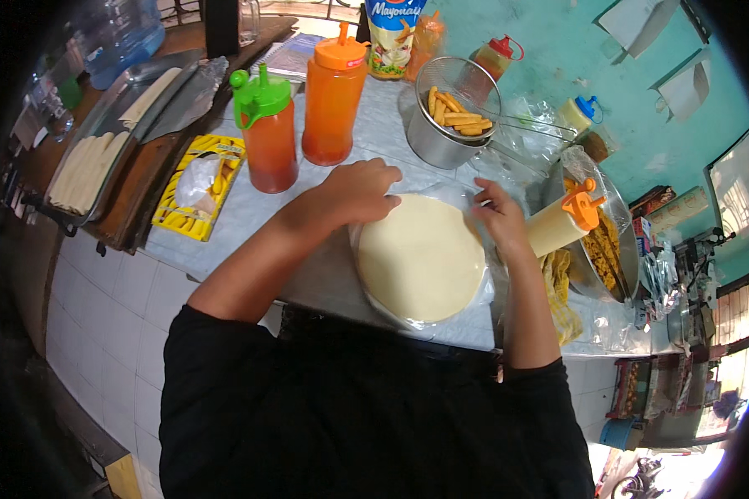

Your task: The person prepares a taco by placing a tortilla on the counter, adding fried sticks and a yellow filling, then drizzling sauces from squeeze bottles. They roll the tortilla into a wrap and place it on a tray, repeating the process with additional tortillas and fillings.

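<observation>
A round stack of thin pale dough sheets [422, 262] lies on clear plastic [485, 293] at the table's near edge. My left hand [362, 190] is over the stack's upper left rim, its fingers bent and the visible tips apart. At the upper right rim is my right hand [501, 214], a little blurred, with a gap between thumb and forefinger. I see nothing held in either hand. Just right of my right forearm, a squeeze bottle of pale sauce [559, 226] with an orange cap leans against a large metal bowl [627, 249] of brownish filling.
Two sauce bottles, one green-capped [268, 137] and one orange-capped [333, 104], stand beyond my left forearm. Behind the stack, a metal pot [437, 143] carries a strainer with fried sticks [462, 119]. A yellow packet [168, 218] and a tray [112, 187] of pale rolls are leftward.
</observation>
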Motion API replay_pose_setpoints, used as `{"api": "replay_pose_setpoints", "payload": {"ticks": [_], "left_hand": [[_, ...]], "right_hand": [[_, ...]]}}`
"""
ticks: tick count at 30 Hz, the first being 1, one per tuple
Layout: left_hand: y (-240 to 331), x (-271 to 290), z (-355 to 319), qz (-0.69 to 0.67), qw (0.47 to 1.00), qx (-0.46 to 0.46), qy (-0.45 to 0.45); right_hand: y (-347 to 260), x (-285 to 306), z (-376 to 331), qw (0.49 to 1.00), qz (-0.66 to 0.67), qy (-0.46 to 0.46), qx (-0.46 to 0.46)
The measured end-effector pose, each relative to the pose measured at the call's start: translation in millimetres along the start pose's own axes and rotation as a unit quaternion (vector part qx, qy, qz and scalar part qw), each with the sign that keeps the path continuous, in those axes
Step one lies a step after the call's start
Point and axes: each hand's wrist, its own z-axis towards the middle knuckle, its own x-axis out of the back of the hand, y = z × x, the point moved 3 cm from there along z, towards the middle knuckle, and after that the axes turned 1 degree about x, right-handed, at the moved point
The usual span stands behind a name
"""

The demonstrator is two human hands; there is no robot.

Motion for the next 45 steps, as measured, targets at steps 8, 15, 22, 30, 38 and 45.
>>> {"api": "replay_pose_setpoints", "payload": {"ticks": [8, 15, 22, 30, 38, 45], "left_hand": [[4.7, -10.3, 2.6, -0.039, 0.993, 0.021, -0.111], [16.8, 11.2, -3.4, -0.127, 0.984, -0.031, -0.123], [18.2, -10.8, 6.7, -0.158, 0.966, -0.155, 0.131], [22.1, -24.1, 5.7, -0.142, 0.972, -0.175, 0.068], [36.3, -27.1, 7.1, -0.079, 0.956, -0.225, 0.173], [46.3, -29.0, 12.7, -0.015, 0.96, -0.238, 0.147]], "right_hand": [[-16.9, 12.8, -45.0, 0.994, -0.084, 0.062, -0.002], [-34.5, -11.6, -42.3, 0.966, -0.212, 0.034, 0.146], [-41.2, -22.7, -43.2, 0.94, -0.256, 0.076, 0.213], [-42.2, -33.7, -40.7, 0.939, -0.276, 0.11, 0.175], [-40.7, -33.8, -40.0, 0.95, -0.243, 0.103, 0.165], [-42.0, -29.9, -42.2, 0.953, -0.219, 0.11, 0.175]]}}
